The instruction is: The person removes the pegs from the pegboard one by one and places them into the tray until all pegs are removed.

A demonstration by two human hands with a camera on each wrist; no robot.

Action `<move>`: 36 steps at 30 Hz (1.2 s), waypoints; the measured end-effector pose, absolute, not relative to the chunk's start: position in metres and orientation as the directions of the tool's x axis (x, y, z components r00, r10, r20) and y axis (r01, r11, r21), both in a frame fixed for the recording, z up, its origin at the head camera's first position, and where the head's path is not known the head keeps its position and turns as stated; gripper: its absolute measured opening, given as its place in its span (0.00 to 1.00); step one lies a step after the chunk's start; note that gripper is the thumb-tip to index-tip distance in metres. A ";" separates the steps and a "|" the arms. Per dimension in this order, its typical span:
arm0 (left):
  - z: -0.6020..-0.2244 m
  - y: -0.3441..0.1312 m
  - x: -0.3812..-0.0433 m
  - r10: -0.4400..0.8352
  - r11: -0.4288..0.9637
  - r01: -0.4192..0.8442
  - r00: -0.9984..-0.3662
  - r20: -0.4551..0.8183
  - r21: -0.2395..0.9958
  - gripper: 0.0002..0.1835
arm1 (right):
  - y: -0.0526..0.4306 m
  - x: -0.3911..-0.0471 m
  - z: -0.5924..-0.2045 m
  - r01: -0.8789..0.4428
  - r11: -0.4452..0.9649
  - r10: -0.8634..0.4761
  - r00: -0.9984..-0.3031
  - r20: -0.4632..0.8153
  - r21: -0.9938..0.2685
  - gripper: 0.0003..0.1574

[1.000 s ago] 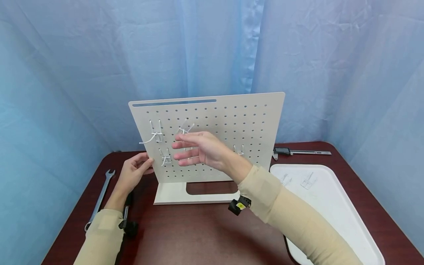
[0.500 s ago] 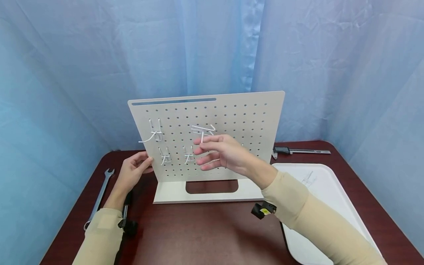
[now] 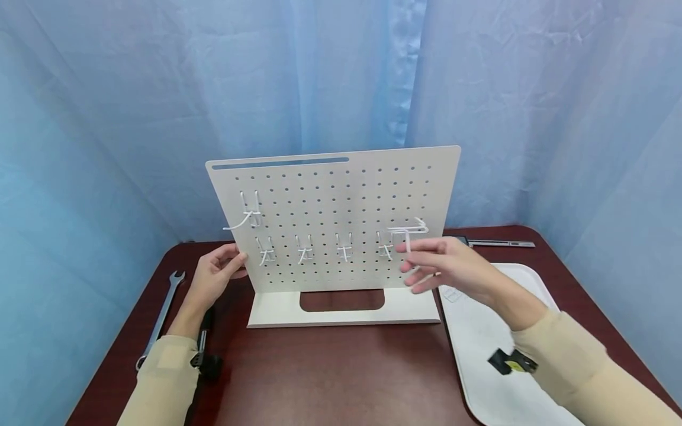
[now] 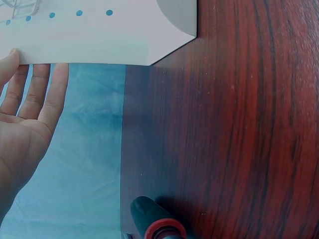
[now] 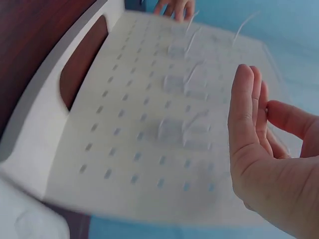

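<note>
My left hand (image 3: 213, 275) grips the left edge of a white pegboard (image 3: 399, 157), which stands tilted on its base. In the left wrist view, the thumb lies on the board's front and the fingers reach behind. With thumb and forefinger, my right hand (image 3: 453, 266) pinches a white wire hook (image 3: 408, 235) in front of the board's lower right; its other fingers are loosely extended. One long-armed hook (image 3: 250, 214) hangs at the upper left of the board. Below it runs a row of several smaller hooks, from the leftmost hook (image 3: 266, 254) to the rightmost hook (image 3: 385, 250).
A white tray (image 3: 511, 390) lies at the right, with a wire hook (image 3: 453, 294) on it. Behind the tray is a digital caliper (image 3: 501, 243). A wrench (image 3: 162, 316) lies at the left, near a dark-handled tool (image 4: 144, 211) with a red ring.
The right hand has taken the hook from the upper middle of the board and carried it right and slightly down. The left hand has stayed on the board's edge.
</note>
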State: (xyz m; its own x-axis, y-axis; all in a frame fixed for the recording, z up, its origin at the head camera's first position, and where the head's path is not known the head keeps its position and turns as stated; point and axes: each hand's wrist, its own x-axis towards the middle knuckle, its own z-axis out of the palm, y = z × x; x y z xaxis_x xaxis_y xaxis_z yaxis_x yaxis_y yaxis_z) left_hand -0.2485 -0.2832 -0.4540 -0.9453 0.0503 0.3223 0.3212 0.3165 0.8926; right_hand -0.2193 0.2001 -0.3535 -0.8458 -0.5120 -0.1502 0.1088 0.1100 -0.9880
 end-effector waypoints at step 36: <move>-0.455 -0.283 -0.248 0.057 0.300 0.330 -0.943 0.329 0.895 0.16 | 0.448 -0.193 -0.444 0.390 0.420 -0.256 -0.816 -0.519 -0.820 0.31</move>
State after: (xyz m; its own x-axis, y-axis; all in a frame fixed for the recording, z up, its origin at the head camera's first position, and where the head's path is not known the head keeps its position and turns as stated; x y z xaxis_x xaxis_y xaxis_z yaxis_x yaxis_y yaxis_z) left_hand -0.2484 -0.2826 -0.4548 -0.9427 0.0574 0.3286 0.3302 0.2996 0.8951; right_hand -0.1927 0.4480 -0.4445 -0.8159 -0.2556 -0.5186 0.3895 0.4199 -0.8197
